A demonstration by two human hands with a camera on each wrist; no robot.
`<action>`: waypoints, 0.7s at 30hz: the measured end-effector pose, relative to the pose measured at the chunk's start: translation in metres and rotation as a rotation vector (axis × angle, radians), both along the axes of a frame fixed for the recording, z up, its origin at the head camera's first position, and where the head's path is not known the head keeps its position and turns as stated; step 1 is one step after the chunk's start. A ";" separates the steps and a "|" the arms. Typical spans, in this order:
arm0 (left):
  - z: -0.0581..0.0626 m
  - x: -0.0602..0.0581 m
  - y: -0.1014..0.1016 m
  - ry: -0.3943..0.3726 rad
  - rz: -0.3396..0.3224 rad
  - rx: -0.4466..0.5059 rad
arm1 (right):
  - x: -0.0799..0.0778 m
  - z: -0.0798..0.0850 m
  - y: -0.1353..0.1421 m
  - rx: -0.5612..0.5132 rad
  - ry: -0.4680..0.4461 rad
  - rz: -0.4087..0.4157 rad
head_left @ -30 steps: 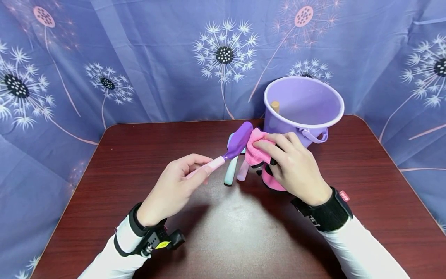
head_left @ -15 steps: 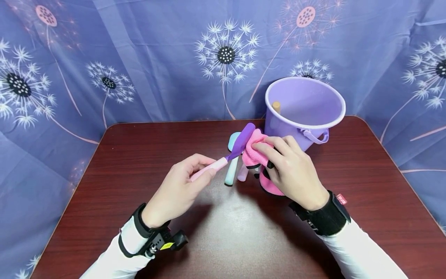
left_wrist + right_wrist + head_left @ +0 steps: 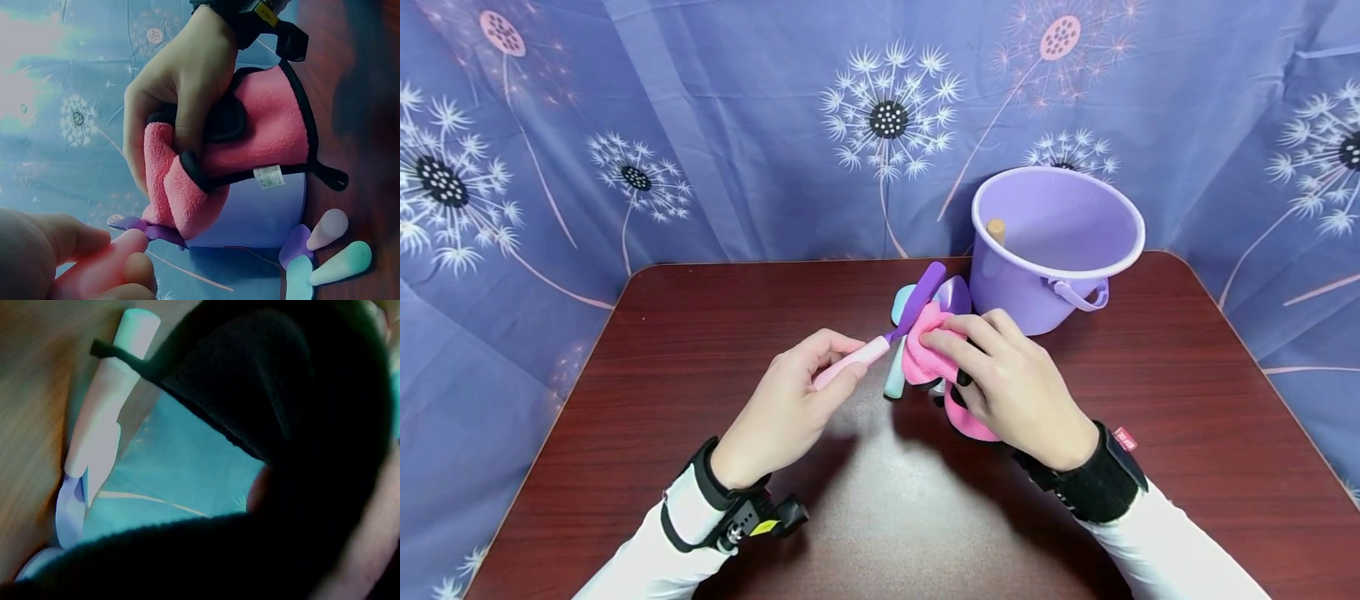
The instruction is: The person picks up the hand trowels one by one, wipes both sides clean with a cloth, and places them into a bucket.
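Observation:
My left hand (image 3: 786, 412) grips the pale pink handle of a toy shovel (image 3: 920, 302). Its purple blade tilts up to the right, seen nearly edge-on in the head view. In my right hand (image 3: 1022, 387) is a bunched pink cloth (image 3: 928, 354) with black edging. The cloth touches the lower part of the blade, near the handle; a loose flap of it (image 3: 262, 119) hangs down in the left wrist view. Dark folds of cloth (image 3: 250, 375) hide most of the right wrist view.
A light purple bucket (image 3: 1026, 304) stands at the back right of the brown table (image 3: 700, 317), a wooden stick end (image 3: 996, 231) inside it. Beside it lie a mint-handled toy shovel (image 3: 894, 379) and a purple-bladed one (image 3: 956, 296). A blue flowered curtain (image 3: 737, 125) hangs behind.
My right hand has drawn the cloth down and left along the blade toward the handle, uncovering the purple shovel behind. The held shovel has turned more edge-on; my left hand has barely shifted.

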State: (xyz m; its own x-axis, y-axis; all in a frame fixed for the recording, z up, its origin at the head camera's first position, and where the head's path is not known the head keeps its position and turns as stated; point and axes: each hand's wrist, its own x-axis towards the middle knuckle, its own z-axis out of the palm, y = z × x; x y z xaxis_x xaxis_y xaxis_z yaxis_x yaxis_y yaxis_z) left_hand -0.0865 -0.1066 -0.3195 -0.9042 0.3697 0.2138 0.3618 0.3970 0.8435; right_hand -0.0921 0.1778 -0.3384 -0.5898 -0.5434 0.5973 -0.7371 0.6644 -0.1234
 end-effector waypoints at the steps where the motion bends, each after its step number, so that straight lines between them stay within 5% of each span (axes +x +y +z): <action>1: 0.000 0.000 0.000 0.001 0.000 0.000 | 0.001 0.000 -0.001 0.003 0.000 0.006; 21: 0.000 0.000 0.000 0.014 0.006 -0.010 | 0.006 0.005 -0.009 0.001 0.011 0.152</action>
State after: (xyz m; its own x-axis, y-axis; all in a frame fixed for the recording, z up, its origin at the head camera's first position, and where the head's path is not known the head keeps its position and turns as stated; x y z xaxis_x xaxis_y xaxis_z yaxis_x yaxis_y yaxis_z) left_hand -0.0869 -0.1062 -0.3198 -0.9032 0.3669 0.2228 0.3713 0.4077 0.8342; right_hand -0.0861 0.1691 -0.3332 -0.4937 -0.6269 0.6026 -0.8307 0.5449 -0.1137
